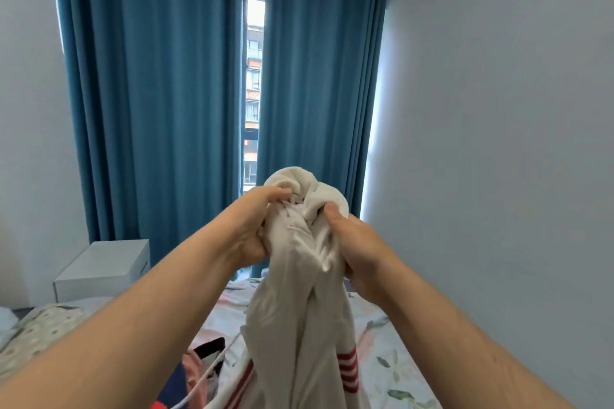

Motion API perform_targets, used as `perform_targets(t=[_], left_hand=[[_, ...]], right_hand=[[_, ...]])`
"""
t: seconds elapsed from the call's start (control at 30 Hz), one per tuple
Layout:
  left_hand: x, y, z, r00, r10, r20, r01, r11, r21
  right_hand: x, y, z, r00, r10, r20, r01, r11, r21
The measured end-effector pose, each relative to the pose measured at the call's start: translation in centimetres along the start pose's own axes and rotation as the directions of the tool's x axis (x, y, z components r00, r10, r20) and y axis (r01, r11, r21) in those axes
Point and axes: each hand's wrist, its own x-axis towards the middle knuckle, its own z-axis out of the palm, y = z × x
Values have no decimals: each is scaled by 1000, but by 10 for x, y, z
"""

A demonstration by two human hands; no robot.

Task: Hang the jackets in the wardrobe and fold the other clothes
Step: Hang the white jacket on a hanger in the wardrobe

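both arms reach out in front, and between them hangs a white garment [299,319] — cream-white, with red stripes low down on its cuffs or hem. the left hand [252,226] grips the bunched top of it from one side, fingers curled over the cloth; the right hand [355,249] grips the other side, thumb pressed on top of the fabric. a rolled bulge of the cloth — maybe a hood, i cannot tell — pokes up just above both hands. below the hands the garment drops down to the bed [392,365], which has a pale floral sheet, and a white cord trails off its lower part. under the left forearm lie other clothes [196,375], pink, dark and red. beyond the hands hang blue curtains [159,93], parted a little, and down past the left wrist sits a white box [106,269].
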Motion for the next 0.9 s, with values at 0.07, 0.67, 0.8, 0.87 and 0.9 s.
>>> perform_targets(t=[0.07, 0.67, 0.8, 0.87, 0.9], left_hand=[[-9, 1, 3, 1000, 29, 5, -28, 993, -115], [-81, -40, -92, 868, 423, 259, -487, 826, 285], [-101, -70, -119, 927, 374, -18, -372, 926, 66], [-113, -77, -134, 913, 363, -186, -371, 929, -11], [-122, -79, -142, 902, 354, -247, -377, 925, -51]], right_hand=[[-6, 2, 12, 987, -116, 115, 114, 993, 23], [-15, -25, 108, 986, -157, -59, 168, 931, 325], [-21, -14, 159, 996, -83, 21, 72, 945, 320], [-24, -6, 181, 995, -21, 98, -9, 955, 298], [-26, -3, 190, 989, 0, 145, -37, 967, 253]])
